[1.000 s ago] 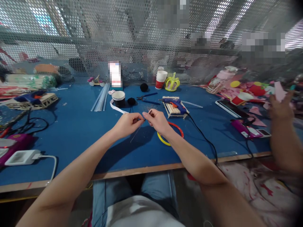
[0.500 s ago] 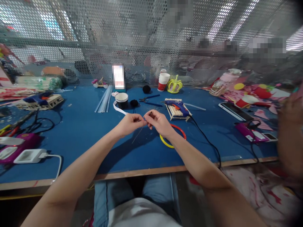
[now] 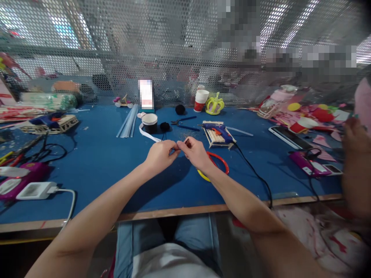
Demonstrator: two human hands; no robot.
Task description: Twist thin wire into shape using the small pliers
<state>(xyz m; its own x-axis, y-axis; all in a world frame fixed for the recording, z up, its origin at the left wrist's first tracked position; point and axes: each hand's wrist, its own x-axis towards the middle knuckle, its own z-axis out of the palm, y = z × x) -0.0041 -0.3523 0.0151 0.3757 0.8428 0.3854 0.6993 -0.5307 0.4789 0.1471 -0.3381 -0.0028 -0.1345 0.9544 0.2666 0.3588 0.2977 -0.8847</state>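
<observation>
Over the blue table, my left hand and my right hand meet at their fingertips. Both are closed in a pinch, and whatever sits between the fingers is too small or hidden to name. A white ribbon runs from a black and white cup down to behind my left hand. Just beyond the hands lies a small black yarn ball, with dark strands trailing towards them. Partly under my right wrist rests a red and yellow ring.
Blue-handled pliers lie behind the hands. A blue glue gun rests on a wooden stick rack, its cord running to the front edge. Clear glue sticks and a lit phone stand further back. Another person's arm is at far right.
My left hand has turned so that its back faces up more. The thin strand that hung below the fingers no longer shows. At right, the other person's hand has come up with something pink.
</observation>
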